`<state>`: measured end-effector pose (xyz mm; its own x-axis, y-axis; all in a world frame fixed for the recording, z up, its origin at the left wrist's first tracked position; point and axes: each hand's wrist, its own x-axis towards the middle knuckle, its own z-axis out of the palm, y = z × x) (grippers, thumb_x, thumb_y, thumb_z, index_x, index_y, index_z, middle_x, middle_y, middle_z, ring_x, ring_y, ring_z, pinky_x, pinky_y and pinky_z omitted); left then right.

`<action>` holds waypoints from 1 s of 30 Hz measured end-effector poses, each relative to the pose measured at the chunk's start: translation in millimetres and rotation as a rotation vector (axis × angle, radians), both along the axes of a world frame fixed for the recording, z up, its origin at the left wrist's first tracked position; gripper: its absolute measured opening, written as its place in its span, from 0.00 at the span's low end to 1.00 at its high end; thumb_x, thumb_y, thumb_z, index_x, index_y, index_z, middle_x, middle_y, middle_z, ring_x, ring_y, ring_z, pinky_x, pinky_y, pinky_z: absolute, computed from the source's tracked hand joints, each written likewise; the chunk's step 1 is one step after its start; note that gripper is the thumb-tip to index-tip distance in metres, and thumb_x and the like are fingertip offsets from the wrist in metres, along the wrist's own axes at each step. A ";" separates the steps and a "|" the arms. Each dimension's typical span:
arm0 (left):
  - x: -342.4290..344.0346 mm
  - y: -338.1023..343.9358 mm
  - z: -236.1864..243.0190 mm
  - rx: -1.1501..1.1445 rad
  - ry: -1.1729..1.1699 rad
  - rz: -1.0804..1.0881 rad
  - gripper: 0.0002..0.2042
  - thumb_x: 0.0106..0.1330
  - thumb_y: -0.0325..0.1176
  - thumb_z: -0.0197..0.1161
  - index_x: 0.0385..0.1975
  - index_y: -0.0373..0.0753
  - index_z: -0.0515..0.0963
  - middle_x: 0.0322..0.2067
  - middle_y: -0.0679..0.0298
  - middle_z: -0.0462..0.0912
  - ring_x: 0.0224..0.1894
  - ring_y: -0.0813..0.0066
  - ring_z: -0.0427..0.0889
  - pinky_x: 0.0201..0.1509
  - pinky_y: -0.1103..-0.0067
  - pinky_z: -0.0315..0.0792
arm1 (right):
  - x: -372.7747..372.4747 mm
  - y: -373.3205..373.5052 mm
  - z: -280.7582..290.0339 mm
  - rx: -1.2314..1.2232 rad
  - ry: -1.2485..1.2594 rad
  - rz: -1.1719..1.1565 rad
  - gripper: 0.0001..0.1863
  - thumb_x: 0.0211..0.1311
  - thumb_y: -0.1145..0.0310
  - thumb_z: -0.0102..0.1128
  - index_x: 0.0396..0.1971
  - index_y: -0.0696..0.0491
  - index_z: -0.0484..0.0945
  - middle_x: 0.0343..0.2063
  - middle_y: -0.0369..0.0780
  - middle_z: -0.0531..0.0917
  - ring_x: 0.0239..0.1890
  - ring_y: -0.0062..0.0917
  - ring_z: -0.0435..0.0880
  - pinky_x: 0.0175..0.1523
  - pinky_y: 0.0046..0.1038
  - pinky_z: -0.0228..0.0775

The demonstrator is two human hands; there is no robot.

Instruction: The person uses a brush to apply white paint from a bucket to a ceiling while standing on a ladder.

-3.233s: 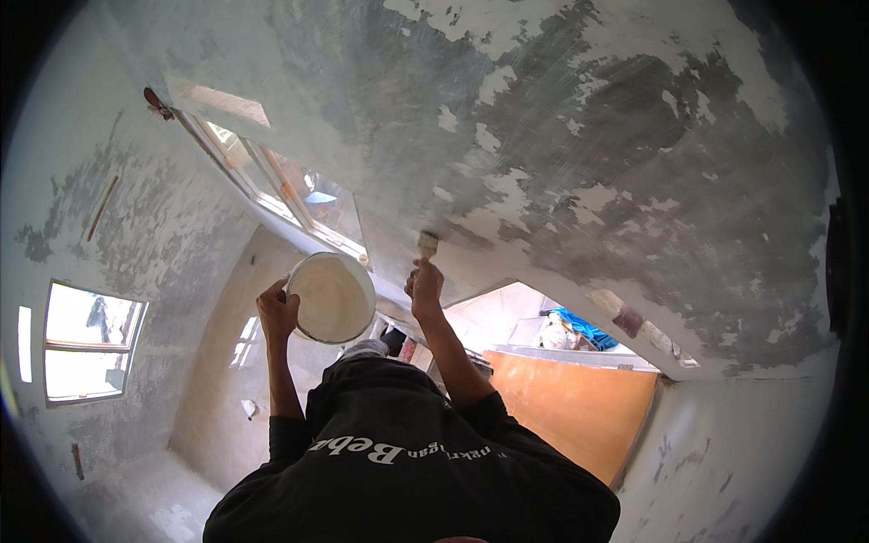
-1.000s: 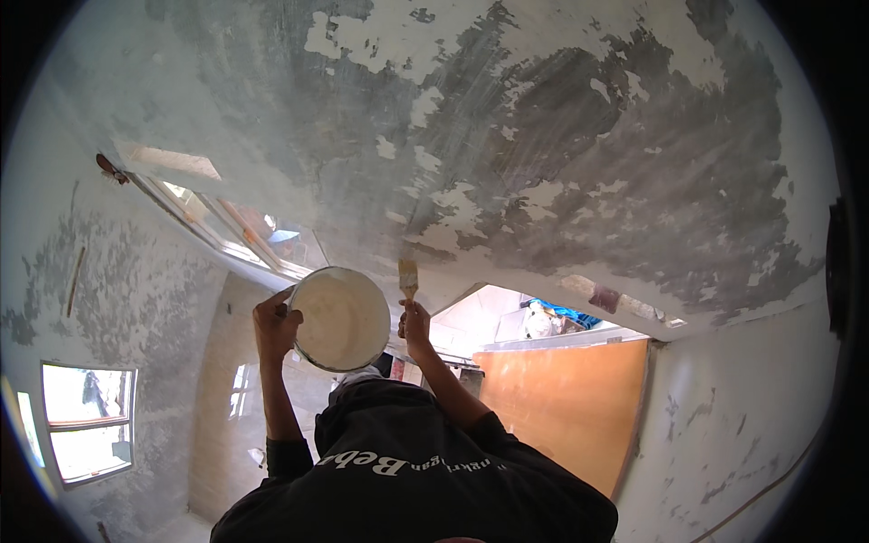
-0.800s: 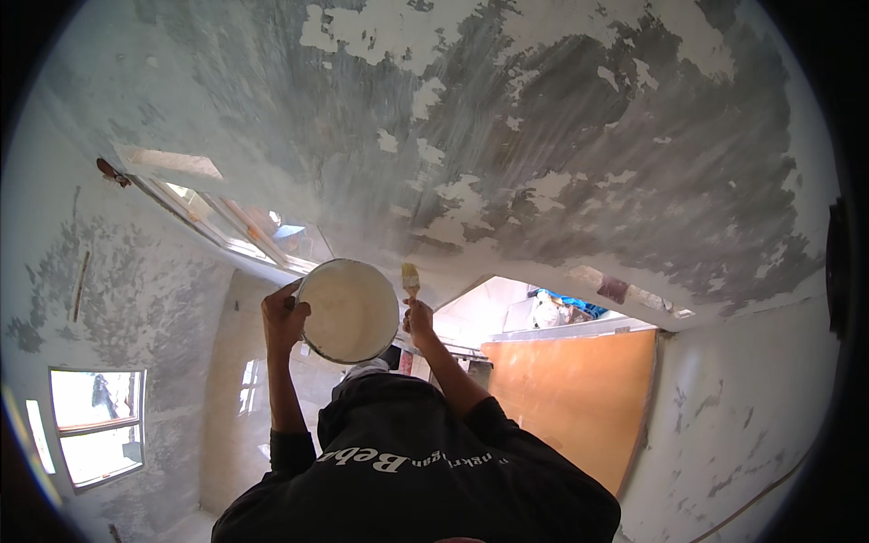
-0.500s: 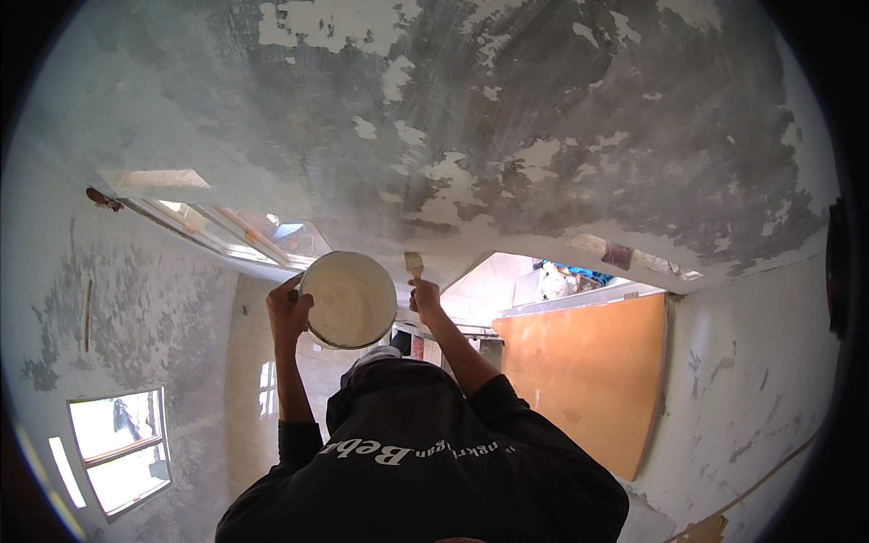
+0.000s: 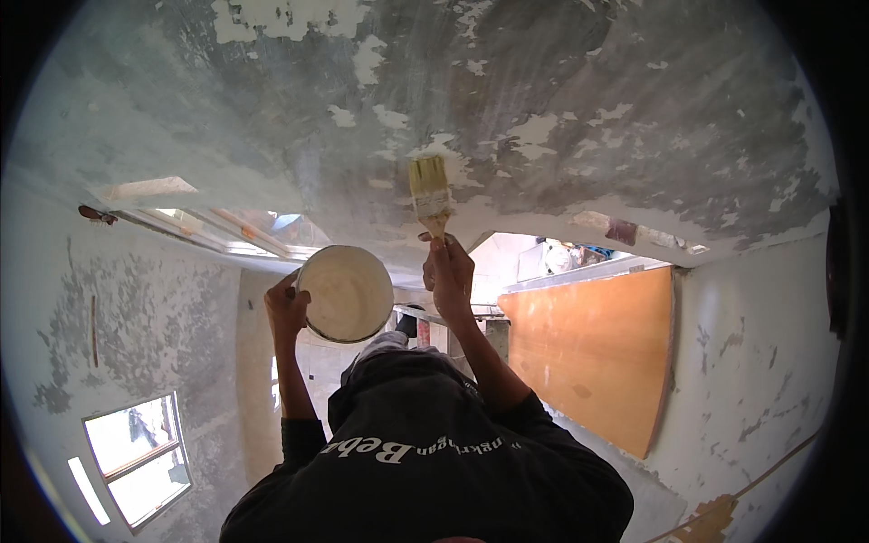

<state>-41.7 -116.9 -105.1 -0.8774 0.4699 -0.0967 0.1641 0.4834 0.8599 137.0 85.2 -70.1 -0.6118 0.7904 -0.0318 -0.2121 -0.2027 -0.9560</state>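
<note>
My left hand (image 5: 288, 308) grips the left rim of a round bucket (image 5: 348, 293), thumb over the edge. The bucket tilts so its pale inside shows, with a creamy coating or liquid in it. My right hand (image 5: 450, 276) is closed round the handle of a flat paintbrush (image 5: 432, 190), bristles pointing up. Behind the bristles spreads a grey wall surface (image 5: 534, 90) with patchy white areas. Whether the bristles touch it, I cannot tell. The brush is just right of the bucket and higher.
An orange-brown door panel (image 5: 588, 353) stands at the right. Window openings (image 5: 244, 231) lie to the left beyond the bucket, and a framed window (image 5: 138, 457) is at the lower left. Below me, a dark shoe (image 5: 406, 326) is by a narrow ledge or rung.
My right hand has moved up with the paintbrush, from beside the bucket to in front of the patchy surface. The bucket in my left hand has shifted slightly.
</note>
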 end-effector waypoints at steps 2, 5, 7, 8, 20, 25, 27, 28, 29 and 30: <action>-0.5 -0.4 -3.3 -0.011 0.017 -0.005 0.24 0.41 0.26 0.55 0.44 0.29 0.79 0.06 0.66 0.65 0.07 0.82 0.64 0.11 0.78 0.60 | -1.0 9.3 -6.3 0.001 0.036 -0.018 0.16 0.70 0.58 0.46 0.42 0.57 0.73 0.11 0.25 0.58 0.11 0.07 0.53 0.16 0.16 0.43; 1.2 1.6 -9.1 -0.006 -0.015 0.006 0.25 0.41 0.26 0.55 0.45 0.30 0.78 0.07 0.66 0.66 0.07 0.82 0.63 0.10 0.79 0.60 | -7.5 22.8 -63.1 -0.017 0.037 -0.017 0.17 0.70 0.57 0.47 0.42 0.57 0.73 0.11 0.25 0.58 0.12 0.07 0.53 0.16 0.16 0.43; 1.9 1.3 -14.8 0.007 -0.063 0.027 0.25 0.41 0.26 0.55 0.45 0.30 0.78 0.07 0.66 0.67 0.07 0.82 0.63 0.10 0.79 0.60 | -11.6 24.4 -118.8 -0.087 0.043 -0.004 0.18 0.69 0.56 0.48 0.42 0.56 0.74 0.11 0.25 0.58 0.11 0.08 0.53 0.16 0.16 0.43; 1.1 0.3 -18.5 0.017 -0.063 0.030 0.25 0.41 0.26 0.55 0.45 0.30 0.78 0.07 0.67 0.67 0.07 0.82 0.64 0.10 0.79 0.60 | -12.0 20.9 -143.5 -0.093 0.016 -0.001 0.18 0.69 0.56 0.47 0.41 0.56 0.74 0.11 0.25 0.59 0.11 0.08 0.53 0.16 0.16 0.43; 1.7 -7.6 -25.4 0.005 -0.037 -0.005 0.25 0.42 0.23 0.53 0.45 0.30 0.78 0.12 0.65 0.73 0.08 0.82 0.64 0.08 0.82 0.59 | 1.8 -6.9 -325.2 -0.432 -0.501 -0.143 0.16 0.66 0.57 0.50 0.36 0.54 0.79 0.10 0.30 0.66 0.09 0.13 0.61 0.13 0.20 0.50; 2.8 -2.7 -37.2 0.035 -0.039 -0.027 0.25 0.42 0.24 0.53 0.46 0.32 0.78 0.11 0.66 0.72 0.07 0.82 0.64 0.08 0.81 0.59 | -4.3 -2.0 -282.0 -0.436 -0.376 -0.153 0.17 0.65 0.56 0.50 0.37 0.54 0.79 0.10 0.30 0.67 0.09 0.14 0.63 0.14 0.23 0.52; 3.7 1.6 -36.9 0.013 -0.059 -0.014 0.25 0.42 0.24 0.53 0.47 0.32 0.78 0.12 0.66 0.72 0.07 0.83 0.63 0.08 0.81 0.59 | -10.0 -1.9 -237.3 -0.442 -0.310 -0.114 0.16 0.68 0.59 0.48 0.36 0.56 0.79 0.09 0.29 0.65 0.08 0.13 0.59 0.13 0.22 0.48; 2.7 2.1 -38.5 0.007 -0.058 -0.026 0.25 0.42 0.24 0.53 0.47 0.32 0.78 0.12 0.66 0.72 0.07 0.83 0.63 0.08 0.81 0.59 | -11.8 -3.6 -218.1 -0.450 -0.307 -0.125 0.16 0.68 0.59 0.48 0.36 0.56 0.79 0.09 0.29 0.65 0.08 0.13 0.59 0.13 0.22 0.48; -0.3 3.1 -42.0 0.010 -0.054 -0.011 0.25 0.42 0.24 0.53 0.47 0.31 0.78 0.12 0.65 0.72 0.07 0.82 0.63 0.08 0.81 0.58 | -13.3 -5.2 -200.4 -0.316 -0.280 -0.131 0.16 0.68 0.59 0.47 0.37 0.56 0.79 0.09 0.29 0.65 0.09 0.12 0.59 0.14 0.21 0.49; -1.6 4.5 -43.8 0.010 -0.052 0.003 0.26 0.42 0.24 0.54 0.47 0.31 0.77 0.12 0.65 0.72 0.07 0.82 0.63 0.08 0.81 0.58 | -13.4 -9.0 -183.7 -0.184 -0.255 -0.138 0.16 0.68 0.60 0.47 0.37 0.56 0.79 0.09 0.28 0.64 0.10 0.11 0.59 0.16 0.21 0.49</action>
